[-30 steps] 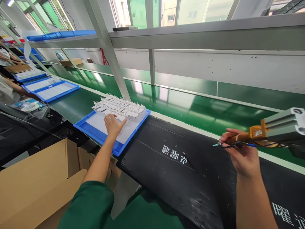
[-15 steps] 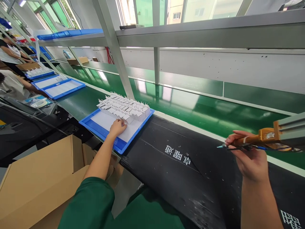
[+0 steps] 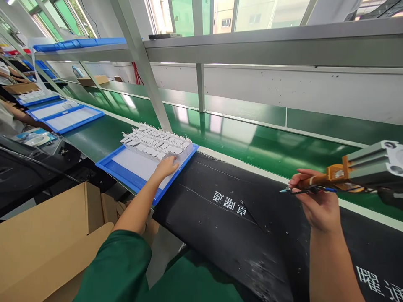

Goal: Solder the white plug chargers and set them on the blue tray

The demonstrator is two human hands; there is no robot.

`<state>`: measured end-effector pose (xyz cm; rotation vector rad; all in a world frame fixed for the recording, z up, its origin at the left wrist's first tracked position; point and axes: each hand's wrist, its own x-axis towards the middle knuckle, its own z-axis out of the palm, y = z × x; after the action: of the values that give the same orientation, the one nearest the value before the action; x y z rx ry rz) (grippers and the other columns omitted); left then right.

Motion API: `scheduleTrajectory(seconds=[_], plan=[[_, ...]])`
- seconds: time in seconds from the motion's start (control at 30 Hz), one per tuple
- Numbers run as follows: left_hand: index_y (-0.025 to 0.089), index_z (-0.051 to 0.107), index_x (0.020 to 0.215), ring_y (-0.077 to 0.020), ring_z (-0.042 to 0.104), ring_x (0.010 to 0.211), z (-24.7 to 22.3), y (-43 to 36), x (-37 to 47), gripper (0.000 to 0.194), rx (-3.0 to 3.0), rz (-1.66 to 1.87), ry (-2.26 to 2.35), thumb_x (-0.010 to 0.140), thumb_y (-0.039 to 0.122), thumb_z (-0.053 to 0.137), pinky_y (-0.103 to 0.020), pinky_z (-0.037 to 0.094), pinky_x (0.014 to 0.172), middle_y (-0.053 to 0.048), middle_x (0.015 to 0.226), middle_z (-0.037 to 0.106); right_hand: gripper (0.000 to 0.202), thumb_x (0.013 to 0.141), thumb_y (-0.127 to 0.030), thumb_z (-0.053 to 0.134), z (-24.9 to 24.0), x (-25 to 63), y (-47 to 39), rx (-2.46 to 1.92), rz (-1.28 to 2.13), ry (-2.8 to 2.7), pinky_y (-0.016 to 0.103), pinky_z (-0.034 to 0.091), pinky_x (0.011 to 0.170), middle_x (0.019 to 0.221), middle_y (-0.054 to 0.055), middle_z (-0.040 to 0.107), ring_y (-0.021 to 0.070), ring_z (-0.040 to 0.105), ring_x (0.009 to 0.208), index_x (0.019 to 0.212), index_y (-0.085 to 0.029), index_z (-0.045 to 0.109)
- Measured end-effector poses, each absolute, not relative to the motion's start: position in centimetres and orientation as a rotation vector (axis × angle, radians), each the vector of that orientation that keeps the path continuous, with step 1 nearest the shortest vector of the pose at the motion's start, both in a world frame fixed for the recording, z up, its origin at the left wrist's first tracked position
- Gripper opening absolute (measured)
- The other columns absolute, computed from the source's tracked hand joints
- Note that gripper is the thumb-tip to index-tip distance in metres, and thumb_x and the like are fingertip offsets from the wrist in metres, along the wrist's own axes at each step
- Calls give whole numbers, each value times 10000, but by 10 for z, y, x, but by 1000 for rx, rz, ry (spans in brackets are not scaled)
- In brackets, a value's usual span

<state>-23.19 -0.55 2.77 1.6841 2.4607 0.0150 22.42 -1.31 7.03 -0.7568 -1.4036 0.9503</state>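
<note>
A blue tray (image 3: 121, 170) with a white lining sits left of centre, and rows of small white parts (image 3: 154, 142) fill its far side. My left hand (image 3: 166, 166) reaches over the tray to the near right edge of these parts, its fingers bent together; whatever lies between the fingertips is hidden. At the right, my right hand (image 3: 317, 201) is closed around a tool (image 3: 310, 181) with an orange-brown body and a pale blue-green tip pointing left. The tool is joined to a grey metal block (image 3: 374, 161).
A black mat (image 3: 220, 226) with white characters lies before me. Cardboard boxes (image 3: 47, 218) stand at the lower left. More blue trays (image 3: 74, 119) lie farther along the green bench, near other people's arms. A metal frame (image 3: 143, 67) rises behind the tray.
My left hand has moved right along the edge of the white parts. My right hand still holds the tool. The whole view has shifted slightly, showing more of the metal block.
</note>
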Motion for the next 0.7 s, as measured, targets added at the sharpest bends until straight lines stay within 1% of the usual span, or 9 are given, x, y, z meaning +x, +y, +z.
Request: scheduleTrajectory(seconds=[0.07, 0.13, 0.23, 0.4, 0.5, 0.63, 0.7], plan=[[130, 540, 1287, -291, 581, 1197, 27, 1, -230, 433, 1701, 34, 2462, 912, 331, 457, -357, 483, 959, -164, 1313, 601, 395, 698, -227, 792, 71, 224, -13, -747, 944, -1426, 267, 476, 651, 796, 6, 627, 141, 574, 729, 1074, -299, 694], [117, 554, 1253, -317, 591, 1165, 27, 4, -229, 416, 1705, 34, 2466, 902, 323, 467, -388, 495, 929, -190, 1280, 603, 383, 721, -242, 779, 71, 224, -13, -732, 930, -1458, 266, 480, 638, 795, 6, 622, 141, 571, 726, 1088, -298, 684], [151, 604, 1173, -320, 614, 1099, 25, 4, -229, 352, 1730, 22, 2442, 894, 330, 485, -404, 502, 907, -177, 1205, 629, 381, 741, -268, 770, 71, 225, -13, -731, 906, -1491, 269, 490, 633, 802, 3, 617, 141, 571, 722, 1106, -292, 665], [177, 574, 1228, -317, 583, 1171, 26, 0, -225, 371, 1759, 4, 2431, 923, 337, 437, -409, 483, 953, -174, 1297, 564, 371, 753, -275, 763, 72, 225, -13, -720, 905, -1503, 258, 493, 629, 805, 2, 607, 132, 567, 720, 1106, -268, 647], [168, 591, 1205, -313, 600, 1156, 31, -2, -222, 355, 1769, -39, 2412, 912, 307, 449, -399, 482, 964, -172, 1272, 590, 362, 766, -291, 748, 74, 223, -14, -718, 903, -1508, 255, 490, 610, 797, -1, 599, 131, 561, 705, 1106, -257, 628], [82, 570, 1210, -370, 618, 1111, 35, -8, -207, 394, 1862, -43, 2424, 909, 234, 366, -479, 489, 939, -245, 1239, 590, 393, 764, -385, 735, 76, 218, -17, -775, 894, -1510, 279, 500, 632, 810, -3, 594, 134, 561, 698, 1099, -242, 585], [115, 577, 1191, -364, 610, 1129, 33, -9, -195, 382, 2042, 119, 2436, 895, 267, 389, -465, 497, 943, -215, 1223, 604, 423, 765, -446, 717, 76, 217, -18, -820, 911, -1521, 295, 500, 654, 828, 7, 590, 142, 561, 719, 1100, -235, 567]])
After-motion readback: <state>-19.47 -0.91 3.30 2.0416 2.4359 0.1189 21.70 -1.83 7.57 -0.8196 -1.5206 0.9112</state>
